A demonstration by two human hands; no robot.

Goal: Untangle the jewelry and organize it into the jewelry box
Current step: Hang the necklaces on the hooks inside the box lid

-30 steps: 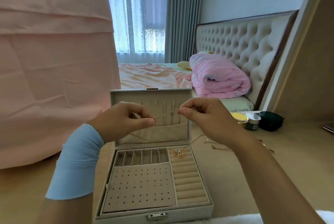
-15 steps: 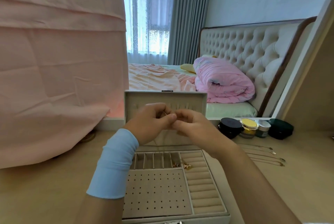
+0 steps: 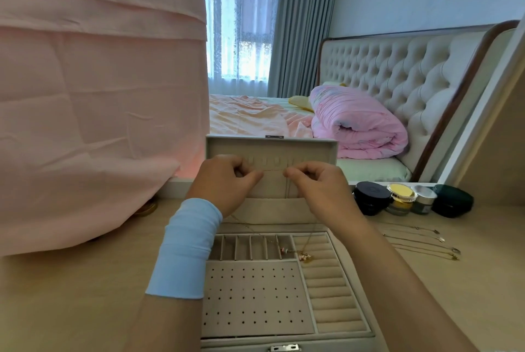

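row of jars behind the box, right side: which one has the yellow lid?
The yellow-lidded jar, second from the left, between the black round case and the silver-capped jar; the rest are dark or silver.

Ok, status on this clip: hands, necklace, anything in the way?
Left hand and right hand pinch one necklace chain taut before the jewelry box lid hooks. Pendants dangle over the tray. Nothing blocking.

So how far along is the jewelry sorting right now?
Done: nothing looks hung on the lid hooks yet. In hand: the left hand and right hand stretch a thin necklace before the lid, its pendant resting in the jewelry box. Left: the other necklaces on the table.
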